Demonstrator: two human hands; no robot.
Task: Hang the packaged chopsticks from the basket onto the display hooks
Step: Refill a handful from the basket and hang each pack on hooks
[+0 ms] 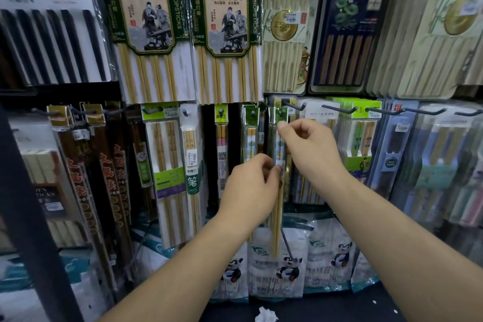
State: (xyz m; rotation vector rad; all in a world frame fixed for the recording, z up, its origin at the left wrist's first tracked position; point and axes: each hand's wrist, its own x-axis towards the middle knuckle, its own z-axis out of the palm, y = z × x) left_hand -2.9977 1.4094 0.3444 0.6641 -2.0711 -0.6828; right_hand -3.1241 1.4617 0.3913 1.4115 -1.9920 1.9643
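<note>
A slim clear pack of chopsticks (277, 217) with a green header hangs upright in front of the middle of the lower display row. My right hand (311, 149) pinches its top just under the green header, close to a dark hook (292, 105). My left hand (252, 185) grips the same pack lower down, around its middle. Whether the header hole sits on the hook is hidden by the packaging. No basket is in view.
Large hot-pot chopstick packs (146, 21) hang in the upper row. Other packs crowd the lower hooks left and right, with bare hook tips (339, 109) to the right. Panda-printed bags (287, 264) stand below. A dark shelf post (28, 204) runs down the left.
</note>
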